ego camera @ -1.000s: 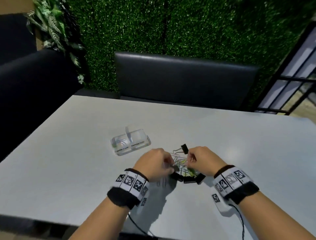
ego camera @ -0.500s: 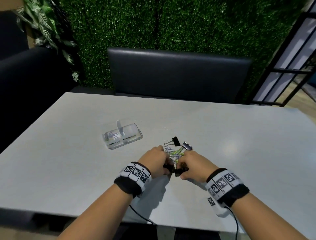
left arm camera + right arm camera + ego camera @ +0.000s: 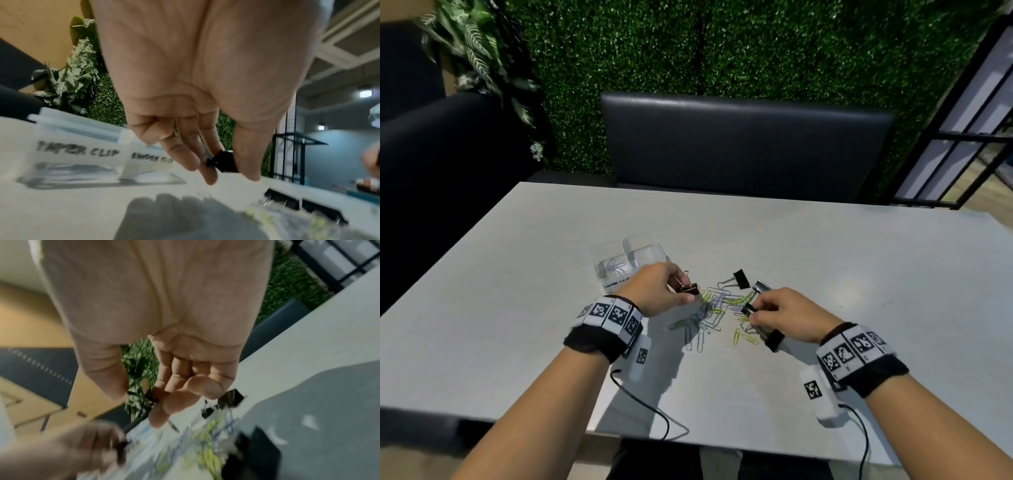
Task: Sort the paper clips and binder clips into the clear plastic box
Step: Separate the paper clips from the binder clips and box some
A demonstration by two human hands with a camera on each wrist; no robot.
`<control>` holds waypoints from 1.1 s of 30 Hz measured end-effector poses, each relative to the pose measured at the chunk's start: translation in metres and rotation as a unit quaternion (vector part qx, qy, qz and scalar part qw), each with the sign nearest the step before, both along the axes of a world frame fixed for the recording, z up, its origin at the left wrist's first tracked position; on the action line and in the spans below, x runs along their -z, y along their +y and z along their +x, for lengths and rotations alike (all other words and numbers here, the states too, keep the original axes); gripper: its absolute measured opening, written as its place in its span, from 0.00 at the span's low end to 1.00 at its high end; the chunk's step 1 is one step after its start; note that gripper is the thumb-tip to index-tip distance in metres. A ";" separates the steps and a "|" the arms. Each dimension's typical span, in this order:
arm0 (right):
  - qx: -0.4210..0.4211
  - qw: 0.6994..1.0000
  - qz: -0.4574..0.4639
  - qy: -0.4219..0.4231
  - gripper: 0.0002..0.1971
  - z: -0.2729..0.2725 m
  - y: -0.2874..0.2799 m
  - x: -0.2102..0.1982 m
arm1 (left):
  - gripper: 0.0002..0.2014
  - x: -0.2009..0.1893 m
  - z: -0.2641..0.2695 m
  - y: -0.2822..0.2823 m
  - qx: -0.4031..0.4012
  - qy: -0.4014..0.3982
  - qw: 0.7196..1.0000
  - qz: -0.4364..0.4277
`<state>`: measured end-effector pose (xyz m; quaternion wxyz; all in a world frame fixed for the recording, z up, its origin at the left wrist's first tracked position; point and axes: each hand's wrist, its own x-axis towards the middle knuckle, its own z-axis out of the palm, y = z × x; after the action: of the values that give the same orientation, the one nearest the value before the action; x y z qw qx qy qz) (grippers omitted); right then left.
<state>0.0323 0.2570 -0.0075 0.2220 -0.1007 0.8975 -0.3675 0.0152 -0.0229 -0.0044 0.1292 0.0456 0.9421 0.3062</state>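
Note:
A heap of silver and green paper clips (image 3: pixel 717 310) lies mid-table, with black binder clips (image 3: pixel 740 279) around it. My left hand (image 3: pixel 671 289) pinches a black binder clip (image 3: pixel 688 288) between thumb and fingers, just above the table, right of the clear plastic box (image 3: pixel 619 269). That clip (image 3: pixel 223 161) shows dark between the fingertips in the left wrist view. My right hand (image 3: pixel 763 313) pinches another black binder clip (image 3: pixel 748 309) over the heap's right side. The box (image 3: pixel 78 154) has two labelled compartments; the left one holds a few paper clips.
A further binder clip (image 3: pixel 774 339) lies under my right wrist, and one (image 3: pixel 762 286) beyond my right fingers. The white table (image 3: pixel 859 274) stretches right and toward me. A dark bench seat (image 3: pixel 746 144) and green hedge wall stand behind. Cables hang off the near edge.
Both hands met over the near binder clips, then drew apart. The left hand has lifted one clip toward the box; the right hand holds another over the heap.

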 end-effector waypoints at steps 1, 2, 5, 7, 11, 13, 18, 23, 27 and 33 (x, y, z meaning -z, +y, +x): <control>0.011 1.000 -0.020 -0.002 0.02 0.000 0.000 -0.002 | 0.14 0.005 -0.002 -0.003 -0.012 0.004 1.000 -0.022; 0.021 0.999 -0.045 -0.006 0.03 -0.001 0.002 -0.004 | 0.14 0.010 -0.003 -0.006 -0.022 0.009 0.999 -0.046; 0.071 0.996 -0.045 0.022 0.08 -0.009 0.020 -0.008 | 0.14 0.022 -0.006 -0.012 -0.048 0.032 0.992 -0.113; 0.122 0.989 0.037 0.073 0.09 -0.017 0.039 -0.003 | 0.12 0.026 -0.007 -0.013 -0.071 0.050 0.987 -0.132; 0.142 0.970 0.185 0.065 0.10 -0.020 0.063 0.014 | 0.12 0.030 -0.006 -0.011 -0.086 0.063 0.981 -0.161; 0.135 0.963 0.229 0.050 0.11 -0.019 0.065 0.018 | 0.13 0.030 -0.003 -0.008 -0.094 0.074 0.978 -0.172; 0.126 0.950 0.231 0.167 0.11 -0.014 0.035 0.011 | 0.18 0.020 0.004 0.024 -0.031 0.097 0.988 -0.114; 0.039 0.977 0.192 0.089 0.14 -0.012 -0.025 0.007 | 0.23 0.017 -0.006 0.062 0.047 0.031 0.988 -0.142; 0.021 0.961 0.253 0.109 0.16 -0.015 -0.040 0.016 | 0.17 0.024 -0.009 0.067 0.039 0.025 0.991 -0.129; 0.048 0.964 0.233 0.116 0.07 -0.011 -0.042 0.021 | 0.05 0.029 -0.006 0.065 0.013 0.022 0.997 -0.073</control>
<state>0.0212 0.2150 -0.0287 0.1161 -0.0450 0.9816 -0.1445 0.0090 0.0421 -0.0337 0.1149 0.0547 0.9638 0.2341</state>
